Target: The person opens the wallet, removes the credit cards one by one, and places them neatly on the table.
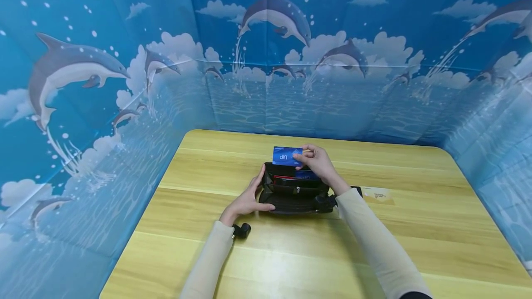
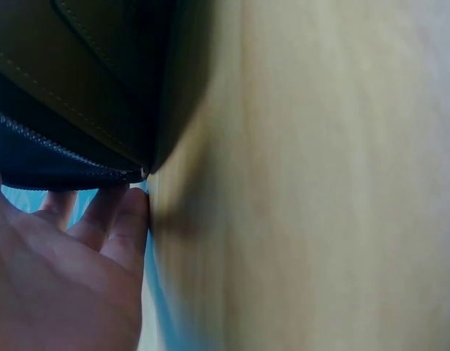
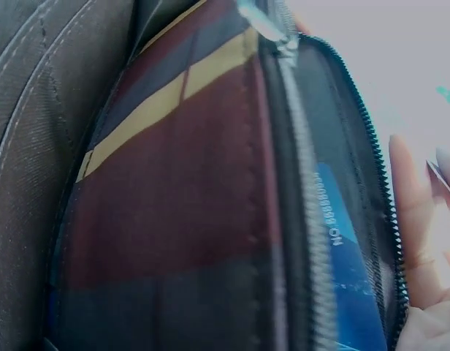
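A: Where do we see the blue card (image 1: 282, 155)?
B: Over the back edge of the unzipped black wallet (image 1: 291, 204); we see the right hand (image 1: 317, 160) pinching it.
A: And the left hand (image 1: 248, 201)?
B: We find it spread wide at the wallet's left side, touching it. Another blue card (image 1: 306, 175) sits inside, and a gold card (image 1: 379, 195) lies to the right on the table (image 1: 287, 262).

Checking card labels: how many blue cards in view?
2: one blue card held in the right hand, at the far edge of the open wallet; a second blue card partly visible inside it. More could be hidden in there.
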{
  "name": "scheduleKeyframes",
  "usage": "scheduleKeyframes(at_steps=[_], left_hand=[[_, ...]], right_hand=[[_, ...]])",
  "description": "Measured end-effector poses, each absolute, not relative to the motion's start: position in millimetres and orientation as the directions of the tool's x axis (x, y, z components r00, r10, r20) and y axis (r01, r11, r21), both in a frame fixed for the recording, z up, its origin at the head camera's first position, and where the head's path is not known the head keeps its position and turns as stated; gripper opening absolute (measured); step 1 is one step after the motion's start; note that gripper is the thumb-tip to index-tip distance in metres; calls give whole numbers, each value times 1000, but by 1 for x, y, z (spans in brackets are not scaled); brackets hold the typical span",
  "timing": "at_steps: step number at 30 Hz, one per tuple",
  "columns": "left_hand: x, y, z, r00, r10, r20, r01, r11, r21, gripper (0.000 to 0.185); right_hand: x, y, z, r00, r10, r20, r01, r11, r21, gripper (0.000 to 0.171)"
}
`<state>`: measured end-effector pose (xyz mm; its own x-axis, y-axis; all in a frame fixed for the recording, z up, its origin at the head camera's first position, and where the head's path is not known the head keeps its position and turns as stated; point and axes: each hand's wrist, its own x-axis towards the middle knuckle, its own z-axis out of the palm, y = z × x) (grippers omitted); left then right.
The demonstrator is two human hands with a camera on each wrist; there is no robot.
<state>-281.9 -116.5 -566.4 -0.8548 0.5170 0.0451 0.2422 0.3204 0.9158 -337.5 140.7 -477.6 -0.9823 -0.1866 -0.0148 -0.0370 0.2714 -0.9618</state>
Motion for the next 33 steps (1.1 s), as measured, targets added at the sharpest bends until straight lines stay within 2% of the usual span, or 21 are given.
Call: scheduleKeyframes(at_steps=[13, 21, 27, 33], left_hand=[[-280, -117, -563, -854, 519, 30, 238, 340, 910, 118], [-282, -118, -570, -851, 523, 40, 236, 314, 920, 118], [-282, -118, -568, -851, 524, 33, 226, 307, 924, 117], [-283, -119, -570, -851, 524, 29, 221, 308, 925, 116]], right_hand=[[-332, 174, -470, -990, -142, -3, 2, 8, -1000, 43], [-322, 232, -470, -995, -13, -103, 101, -344, -933, 7], [-308, 286, -480, -986, 87, -143, 77, -525, -847, 8], [-293, 333, -495, -972, 131, -193, 89, -555, -827, 13]])
